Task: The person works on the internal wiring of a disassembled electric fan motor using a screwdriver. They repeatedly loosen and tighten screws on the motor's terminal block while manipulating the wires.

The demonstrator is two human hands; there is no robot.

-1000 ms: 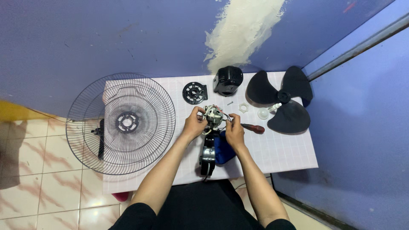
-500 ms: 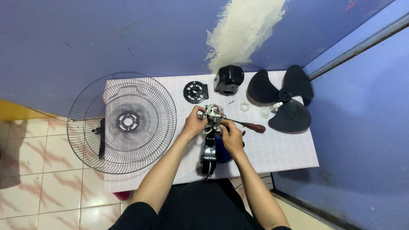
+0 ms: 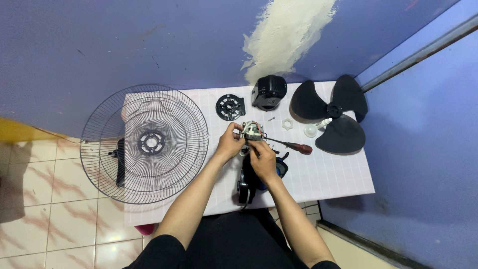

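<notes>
both hands on a small fan motor at the middle of the table

the fan motor (image 3: 252, 131), a small silver block with red and pale wires on top, sits near the middle of the white table (image 3: 338, 174), on the upper end of the dark fan body (image 3: 245, 180) that runs down toward the person. the left hand (image 3: 229, 143) curls around the motor's left side, thumb and fingers pinching its edge. the right hand (image 3: 262, 160) lies just below and to the right, fingers bent in against the motor's lower side; whether it grips a small part there cannot be told.

a screwdriver (image 3: 291, 145) with a dark red handle lies just right of the hands, its tip pointing at the motor. farther right rests the black fan blade (image 3: 332, 115), with a white cap (image 3: 310, 130) and a white nut (image 3: 287, 124) beside it. a black round plate (image 3: 230, 107) and a black cover (image 3: 269, 92) sit above the motor. the wire fan guard (image 3: 144, 143) overhangs the table's left edge.
</notes>
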